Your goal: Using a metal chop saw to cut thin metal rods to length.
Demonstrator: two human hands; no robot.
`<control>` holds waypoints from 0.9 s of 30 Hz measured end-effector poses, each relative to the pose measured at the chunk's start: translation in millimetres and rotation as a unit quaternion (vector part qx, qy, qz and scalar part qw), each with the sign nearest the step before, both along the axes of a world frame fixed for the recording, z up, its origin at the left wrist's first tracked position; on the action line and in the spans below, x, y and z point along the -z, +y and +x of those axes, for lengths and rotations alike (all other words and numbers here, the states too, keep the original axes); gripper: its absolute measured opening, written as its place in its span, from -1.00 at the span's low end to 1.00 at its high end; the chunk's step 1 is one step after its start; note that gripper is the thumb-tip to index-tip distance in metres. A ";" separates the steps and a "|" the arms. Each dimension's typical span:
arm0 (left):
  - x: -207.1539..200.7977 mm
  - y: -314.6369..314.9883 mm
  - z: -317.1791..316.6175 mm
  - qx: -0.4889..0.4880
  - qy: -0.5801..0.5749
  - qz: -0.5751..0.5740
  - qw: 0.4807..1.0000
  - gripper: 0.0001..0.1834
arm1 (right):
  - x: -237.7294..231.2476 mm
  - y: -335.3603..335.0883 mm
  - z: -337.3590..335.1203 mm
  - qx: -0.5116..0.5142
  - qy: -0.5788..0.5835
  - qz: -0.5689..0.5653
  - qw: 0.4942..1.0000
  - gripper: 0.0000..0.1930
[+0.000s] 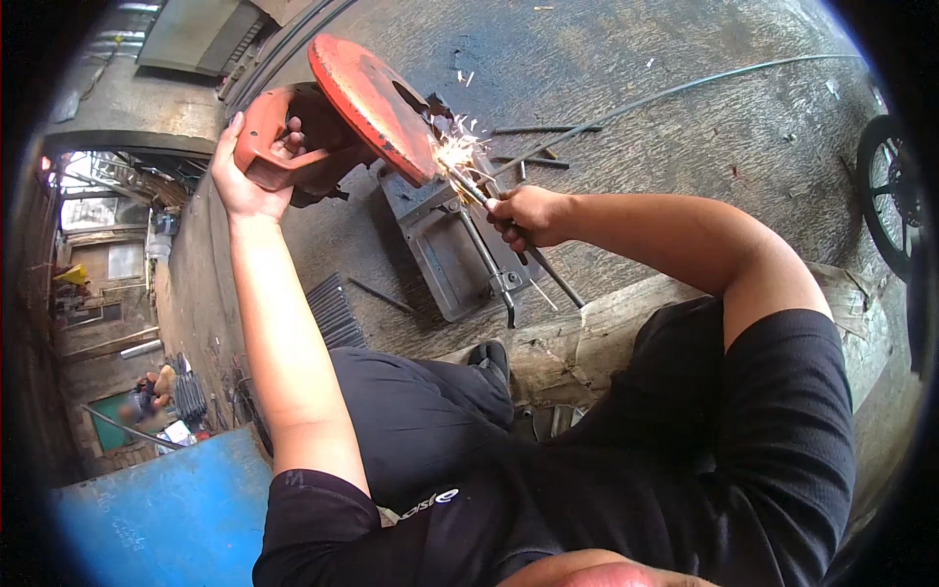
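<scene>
Gripping the looped orange handle (305, 168) of a cut-off saw (367, 103), the left hand (254, 191) has its fingers wrapped through the opening. The right hand (528, 213) curls its fingers tightly around a slim, dark metal rod (560, 281), whose far end meets bright sparks (460, 149) below the saw's round, chipped-paint guard. Small white lettering (446, 496) marks the black knit shirt (597, 479); faint pale scrawl shows on a scuffed blue panel (186, 509). The saw's boxy grey base (435, 259) sits on rough, grainy floor (646, 157), near short rod pieces (548, 128) and a ribbed dark stack (335, 311).
</scene>
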State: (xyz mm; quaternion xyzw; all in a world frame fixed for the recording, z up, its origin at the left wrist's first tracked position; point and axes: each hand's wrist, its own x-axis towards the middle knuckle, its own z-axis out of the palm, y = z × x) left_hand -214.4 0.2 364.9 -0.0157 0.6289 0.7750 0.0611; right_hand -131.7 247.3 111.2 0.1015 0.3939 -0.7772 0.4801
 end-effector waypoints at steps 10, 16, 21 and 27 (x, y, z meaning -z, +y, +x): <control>1.0 2.9 0.5 0.004 0.004 -0.002 1.000 -0.41 | -2.0 -1.2 3.6 0.035 0.060 0.062 0.996 -0.81; 1.4 -6.5 -3.6 0.039 -0.001 0.015 0.999 -0.41 | -6.2 0.9 3.3 0.027 0.077 0.072 0.994 -0.82; 0.9 -4.5 -2.2 0.033 0.005 0.003 0.999 -0.42 | -7.5 2.3 3.6 0.028 0.085 0.083 0.993 -0.81; 1.0 -4.4 -2.3 0.035 0.002 0.013 0.999 -0.42 | -3.8 7.5 -0.7 0.052 0.082 0.074 0.993 -0.81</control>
